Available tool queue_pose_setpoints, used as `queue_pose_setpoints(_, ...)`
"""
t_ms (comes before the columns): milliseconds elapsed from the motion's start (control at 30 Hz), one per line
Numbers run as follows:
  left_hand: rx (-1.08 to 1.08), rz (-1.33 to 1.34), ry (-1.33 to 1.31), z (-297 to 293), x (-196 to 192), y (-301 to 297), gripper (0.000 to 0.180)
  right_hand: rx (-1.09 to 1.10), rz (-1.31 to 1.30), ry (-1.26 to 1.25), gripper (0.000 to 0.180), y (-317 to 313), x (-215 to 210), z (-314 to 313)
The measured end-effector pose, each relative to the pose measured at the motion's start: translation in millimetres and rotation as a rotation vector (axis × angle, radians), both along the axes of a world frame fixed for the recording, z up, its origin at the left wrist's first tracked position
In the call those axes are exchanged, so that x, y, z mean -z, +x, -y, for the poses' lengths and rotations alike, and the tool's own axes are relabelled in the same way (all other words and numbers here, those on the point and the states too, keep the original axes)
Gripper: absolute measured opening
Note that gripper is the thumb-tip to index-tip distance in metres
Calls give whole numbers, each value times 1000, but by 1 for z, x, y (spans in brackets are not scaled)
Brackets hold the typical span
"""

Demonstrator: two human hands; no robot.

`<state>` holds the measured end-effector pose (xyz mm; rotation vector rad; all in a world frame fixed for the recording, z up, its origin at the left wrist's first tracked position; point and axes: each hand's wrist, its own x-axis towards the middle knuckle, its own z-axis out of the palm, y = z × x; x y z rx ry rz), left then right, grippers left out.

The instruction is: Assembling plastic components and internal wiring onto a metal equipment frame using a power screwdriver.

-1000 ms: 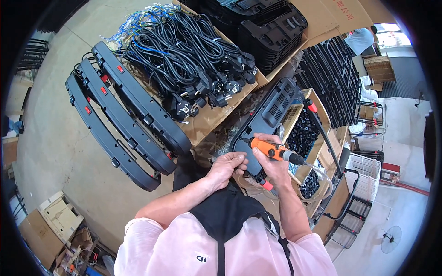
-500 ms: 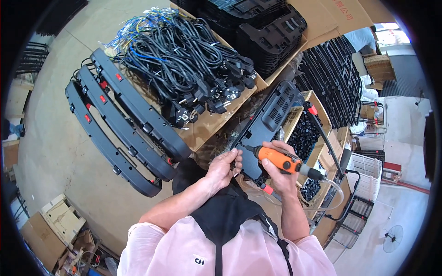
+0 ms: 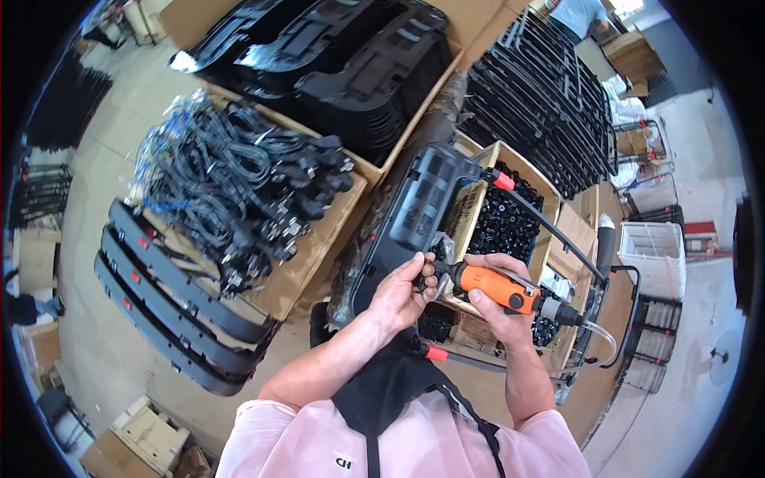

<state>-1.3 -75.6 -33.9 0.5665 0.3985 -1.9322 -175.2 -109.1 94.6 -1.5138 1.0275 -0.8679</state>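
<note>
My right hand [image 3: 504, 312] is wrapped round an orange air screwdriver [image 3: 490, 285], whose clear hose [image 3: 610, 338] trails from its rear. The driver's dark nose points left, toward my left hand [image 3: 405, 293]. Those left fingers are curled together right at the tip; whatever they pinch is too small or hidden to name. Beneath and beyond both hands lies a long black plastic housing [image 3: 381, 253] with a raised vented part. A black tube frame [image 3: 550, 227] with red fittings [image 3: 504, 181] runs along its right side.
Wooden bins [image 3: 550, 191] of small black parts stand at the right. To the left, bundled black power cords [image 3: 239, 175] lie on cardboard beside several curved black housings [image 3: 179, 299] with red switches. Stacked black panels [image 3: 351, 72] and black frames [image 3: 534, 103] rise behind; a person [image 3: 575, 17] is far off.
My view has swung, so the cords, housings and bins sit further left. The driver's tip has come off the black housing, and both hands hold together to its right, near the bins.
</note>
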Motion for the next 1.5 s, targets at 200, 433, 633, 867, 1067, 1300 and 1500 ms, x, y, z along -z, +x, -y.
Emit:
queue_pose_setpoints(200,-54,36,1,81,-12,-60,34,94,-43,-44,55,-45,-5,75)
queue_pose_setpoints(433,196,191,-51,104,0,-81,29,227,-84,-99,53,-78,9,207)
queue_pose_setpoints(633,251,244,-23,108,8,-81,24,191,-42,-32,50,-77,37,257)
queue_pose_setpoints(867,237,384,-99,124,26,-84,23,144,-99,-31,49,-74,60,273)
queue_pose_setpoints(1067,194,496,-45,145,32,-89,24,79,-198,-66,37,-69,65,280)
queue_pose_setpoints(1300,19,377,-15,171,34,-94,24,38,-301,-138,34,-67,67,280)
queue_pose_setpoints(1500,25,299,38,188,39,-98,28,25,-290,-150,38,-63,68,280)
